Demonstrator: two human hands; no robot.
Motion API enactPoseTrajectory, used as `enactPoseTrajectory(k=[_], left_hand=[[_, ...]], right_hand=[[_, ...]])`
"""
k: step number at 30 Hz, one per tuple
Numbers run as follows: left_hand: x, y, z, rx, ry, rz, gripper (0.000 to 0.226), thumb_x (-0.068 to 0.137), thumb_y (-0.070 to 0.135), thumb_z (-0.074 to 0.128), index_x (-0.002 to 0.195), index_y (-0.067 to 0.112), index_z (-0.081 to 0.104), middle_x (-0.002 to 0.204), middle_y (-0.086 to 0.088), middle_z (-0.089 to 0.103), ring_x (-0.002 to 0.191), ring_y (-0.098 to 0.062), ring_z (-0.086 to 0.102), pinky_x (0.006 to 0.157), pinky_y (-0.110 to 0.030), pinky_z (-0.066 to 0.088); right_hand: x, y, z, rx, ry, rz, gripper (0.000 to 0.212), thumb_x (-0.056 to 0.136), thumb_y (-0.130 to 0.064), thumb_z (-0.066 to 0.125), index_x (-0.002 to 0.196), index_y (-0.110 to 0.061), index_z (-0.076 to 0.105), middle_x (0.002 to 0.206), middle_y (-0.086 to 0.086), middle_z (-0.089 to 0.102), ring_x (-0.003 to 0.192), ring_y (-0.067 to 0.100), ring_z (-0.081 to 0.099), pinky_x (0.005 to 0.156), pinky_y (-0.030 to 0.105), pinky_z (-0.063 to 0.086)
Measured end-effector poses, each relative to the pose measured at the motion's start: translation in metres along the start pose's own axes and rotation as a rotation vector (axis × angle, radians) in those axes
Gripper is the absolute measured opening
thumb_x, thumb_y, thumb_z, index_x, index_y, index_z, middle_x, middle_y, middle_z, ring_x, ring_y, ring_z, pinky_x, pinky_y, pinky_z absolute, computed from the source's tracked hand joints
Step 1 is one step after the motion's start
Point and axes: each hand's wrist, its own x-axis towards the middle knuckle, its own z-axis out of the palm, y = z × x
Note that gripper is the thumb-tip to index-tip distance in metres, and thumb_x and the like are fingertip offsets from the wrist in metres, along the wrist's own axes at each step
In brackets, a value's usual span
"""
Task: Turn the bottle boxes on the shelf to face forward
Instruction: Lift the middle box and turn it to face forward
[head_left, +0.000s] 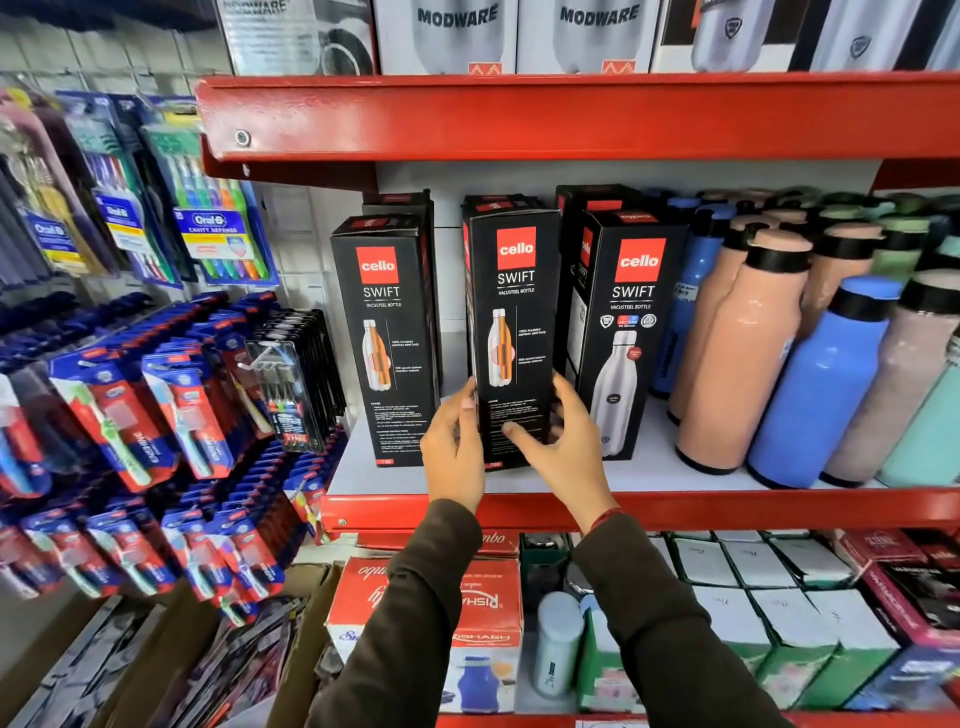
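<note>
Hands — left hand (453, 451), right hand (563, 447) — clasp middle box (514, 312).

Loose peach bottles (737, 358) and blue bottles (815, 384) crowd the right of the shelf. Toothbrush packs (171, 415) hang at left. Modware boxes (452, 36) stand on the tier above.

A wide gap is sitting open between the left box (387, 338) and the middle box (514, 332), while the right box (621, 332) is crowding in close.

"cello SWIFT" on black boxes (514, 332); "MODWARE" on upper boxes (457, 31); "Oral-B" on toothbrush packs (210, 228)
</note>
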Motion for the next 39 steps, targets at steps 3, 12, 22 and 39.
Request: enactPoseTrajectory(k=[3,12,22,39], left_hand=[[-0.006,0.006,0.003,-0.060,0.049,0.026,0.031,0.101,0.040,0.040,0.118,0.038,0.067,0.122,0.006,0.068,0.115,-0.009,0.064,0.102,-0.043,0.052],[-0.006,0.003,0.000,0.077,0.075,0.181,0.035,0.105,0.024,0.038,0.132,0.018,0.061,0.131,0.007,0.060,0.126,-0.004,0.053,0.103,-0.012,0.039],[0.010,-0.012,-0.006,0.078,-0.068,-0.029,0.035,0.103,0.011,0.044,0.137,0.016,0.049,0.125,0.007,0.058,0.112,0.002,0.056,0.089,0.005,0.035],[0.003,-0.022,-0.002,0.201,0.042,0.023,0.035,0.098,0.002,0.049,0.131,0.012,0.053,0.119,-0.007,0.067,0.109,-0.018,0.063,0.088,-0.004,0.045]], right_hand=[[0.003,-0.007,-0.002,0.003,0.004,-0.035,0.083,0.068,-0.036,0.088,0.137,-0.032,0.043,0.125,-0.011,0.064,0.118,0.004,0.059,0.098,0.036,0.054],[0.005,-0.013,-0.003,-0.028,0.039,-0.017,0.081,0.056,-0.047,0.087,0.118,-0.062,0.038,0.112,-0.041,0.057,0.109,-0.017,0.054,0.089,0.007,0.046],[0.007,-0.010,-0.005,-0.038,-0.136,-0.049,0.106,0.078,-0.024,0.076,0.155,-0.033,0.004,0.156,-0.019,0.024,0.138,-0.018,0.022,0.111,0.007,0.023],[0.011,0.011,0.007,-0.082,-0.129,-0.027,0.072,0.094,-0.001,0.056,0.153,-0.028,0.024,0.150,-0.005,0.042,0.134,0.001,0.036,0.117,0.033,0.033]])
